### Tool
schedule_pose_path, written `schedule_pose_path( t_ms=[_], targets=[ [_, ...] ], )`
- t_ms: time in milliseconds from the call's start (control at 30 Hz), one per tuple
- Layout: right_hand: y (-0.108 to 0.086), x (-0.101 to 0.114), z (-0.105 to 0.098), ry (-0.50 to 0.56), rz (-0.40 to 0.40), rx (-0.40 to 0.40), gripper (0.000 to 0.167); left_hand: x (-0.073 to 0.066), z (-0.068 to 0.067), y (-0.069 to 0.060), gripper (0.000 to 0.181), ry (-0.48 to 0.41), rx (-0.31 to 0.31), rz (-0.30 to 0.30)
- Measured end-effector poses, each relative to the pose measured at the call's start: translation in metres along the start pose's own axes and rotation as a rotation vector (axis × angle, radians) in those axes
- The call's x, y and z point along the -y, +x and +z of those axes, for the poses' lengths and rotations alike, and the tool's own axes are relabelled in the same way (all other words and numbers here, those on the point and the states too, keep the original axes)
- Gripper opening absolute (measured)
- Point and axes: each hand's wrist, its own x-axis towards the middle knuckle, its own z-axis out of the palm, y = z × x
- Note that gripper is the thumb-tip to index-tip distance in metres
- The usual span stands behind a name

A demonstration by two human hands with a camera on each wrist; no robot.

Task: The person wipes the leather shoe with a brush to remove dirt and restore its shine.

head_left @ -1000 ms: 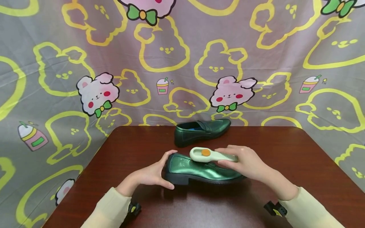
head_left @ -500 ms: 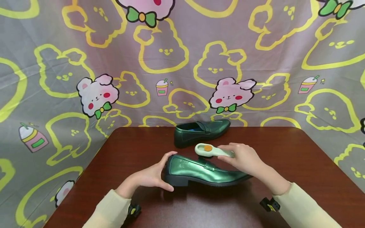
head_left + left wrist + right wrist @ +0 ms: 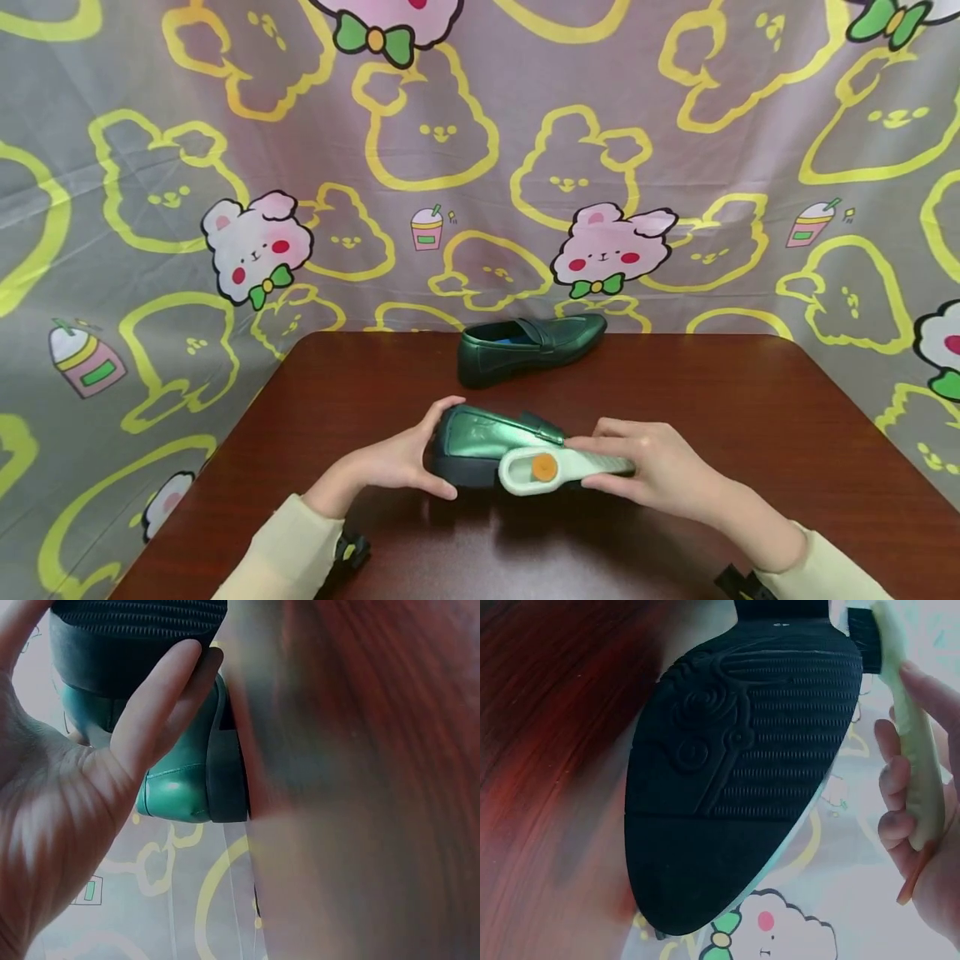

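Note:
A shiny green loafer (image 3: 483, 433) is held up off the table, toe to the right. My left hand (image 3: 397, 458) grips it around the heel; the thumb lies along the heel block (image 3: 135, 656) in the left wrist view. In my right hand (image 3: 663, 460) is a pale green brush (image 3: 588, 463) with an orange button, held by its handle against the loafer's near side. The right wrist view shows its black bristles (image 3: 865, 641) at the shoe's edge, beside the dark patterned sole (image 3: 742, 765). In the head view, the brush and hand hide the loafer's toe.
A second green loafer (image 3: 517, 354) stands upright near the back edge of the brown wooden table (image 3: 360, 367), toe to the right. Behind the table hangs a grey cloth (image 3: 480, 150) with cartoon animal prints.
The brush has moved from above the loafer's top opening, lifting slightly, then down to the near side. My left hand keeps its grip on the heel.

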Motion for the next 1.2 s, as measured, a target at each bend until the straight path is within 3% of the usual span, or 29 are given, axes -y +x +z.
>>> schedule_pose_path(
  t_ms=[100,267,400,533,733,833,900,1100,1200],
  targets=[
    [-0.001,-0.004,-0.002,-0.063,0.064,-0.015,0.043,-0.002,0.0,0.0,0.109,0.003,0.001,-0.006],
    [-0.001,-0.017,-0.012,-0.148,0.277,-0.03,0.039,-0.002,0.0,-0.001,0.11,-0.002,0.0,-0.013],
    [-0.002,-0.021,-0.016,-0.23,0.378,-0.033,0.04,-0.001,0.001,0.0,0.109,-0.009,0.001,-0.016],
    [-0.005,-0.016,-0.019,-0.197,0.346,-0.057,0.041,0.0,0.001,0.0,0.108,-0.001,0.001,-0.016],
    [-0.009,0.001,-0.016,0.004,0.093,0.019,0.042,-0.001,-0.001,0.001,0.11,0.015,-0.002,-0.012],
    [-0.009,0.005,-0.014,0.023,0.03,0.06,0.041,-0.001,-0.001,0.001,0.11,0.013,0.002,-0.01],
    [-0.01,0.002,-0.014,0.013,0.049,0.068,0.04,-0.002,-0.001,0.001,0.109,0.012,0.005,-0.009],
    [-0.012,-0.016,-0.018,-0.068,0.235,0.026,0.04,-0.001,-0.001,0.001,0.107,-0.002,0.009,-0.012],
    [-0.014,-0.023,-0.02,-0.127,0.288,-0.009,0.039,-0.001,0.0,0.0,0.107,-0.01,0.008,-0.018]
  ],
)
